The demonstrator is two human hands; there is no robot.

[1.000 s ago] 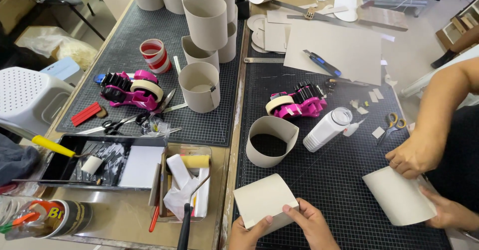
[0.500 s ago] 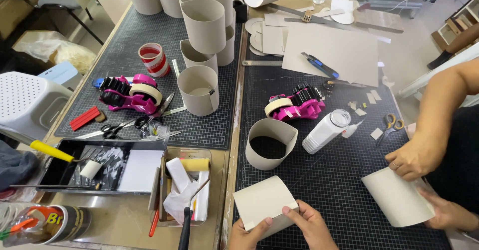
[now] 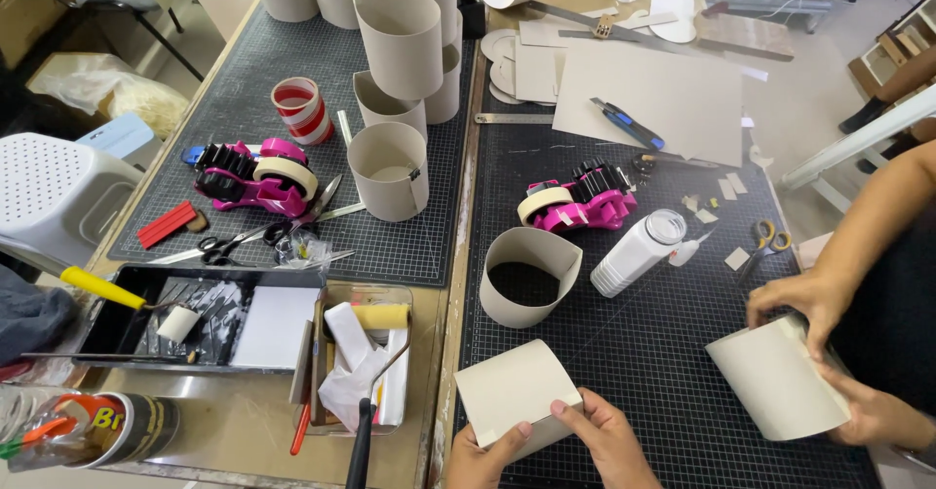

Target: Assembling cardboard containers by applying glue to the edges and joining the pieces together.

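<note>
My left hand (image 3: pixel 480 454) and my right hand (image 3: pixel 603 436) both hold a curved piece of pale grey card (image 3: pixel 512 391) at the near edge of the dark cutting mat (image 3: pixel 673 352). The fingers of my left hand pinch its lower edge; my right thumb and fingers press its right edge. Just beyond it stands an open card ring (image 3: pixel 529 276) on the mat. A pink tape dispenser (image 3: pixel 577 201) and a white glue bottle (image 3: pixel 637 251) lying on its side are farther off.
At the right a co-worker's hands (image 3: pixel 814 304) bend another card piece (image 3: pixel 777 378). Several card cylinders (image 3: pixel 400 45) stand at the back. A second pink dispenser (image 3: pixel 255 177), scissors (image 3: pixel 239 243), a paint tray with roller (image 3: pixel 180 318) and a flat card sheet with a blue knife (image 3: pixel 629 123) lie around.
Nothing but a slight shift of the camera; my hands keep the same hold on the card, and the co-worker's hands stay on theirs.
</note>
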